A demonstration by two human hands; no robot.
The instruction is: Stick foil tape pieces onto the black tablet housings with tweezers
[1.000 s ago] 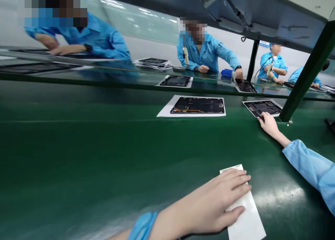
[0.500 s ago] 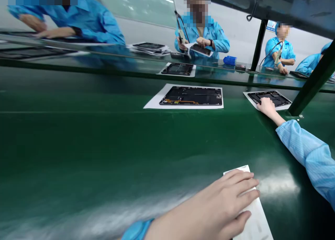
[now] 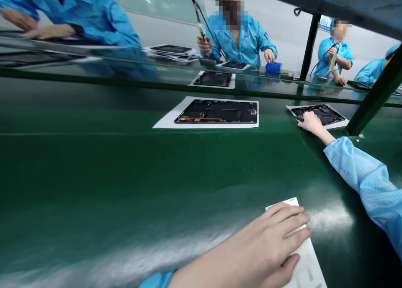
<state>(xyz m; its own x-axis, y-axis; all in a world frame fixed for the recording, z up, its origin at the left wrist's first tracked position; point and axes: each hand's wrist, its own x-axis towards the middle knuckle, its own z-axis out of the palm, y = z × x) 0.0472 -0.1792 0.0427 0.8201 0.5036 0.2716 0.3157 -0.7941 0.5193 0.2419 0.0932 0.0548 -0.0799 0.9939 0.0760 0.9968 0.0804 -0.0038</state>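
My left hand (image 3: 266,248) lies flat, fingers stretched out, on a white paper strip (image 3: 309,263) near the front of the green conveyor belt (image 3: 125,175). My right hand (image 3: 309,122) reaches far forward in a blue sleeve and rests on the near left corner of a black tablet frame (image 3: 320,113) that lies on a white sheet at the right. Its fingers are curled over the frame's edge. A second black tablet frame (image 3: 220,111) with an orange flex cable lies on its own white sheet in the middle of the belt, untouched.
A dark green post (image 3: 372,97) stands right of the frame I touch. Beyond a rail, several people in blue coats work at a far bench with more frames (image 3: 213,78), a stack of frames (image 3: 171,51), a blue bin (image 3: 273,67) and hanging screwdrivers.
The frames have drifted left along the belt, and my right hand moved with the right-hand one, staying on its corner. My left hand stays flat on the strip.
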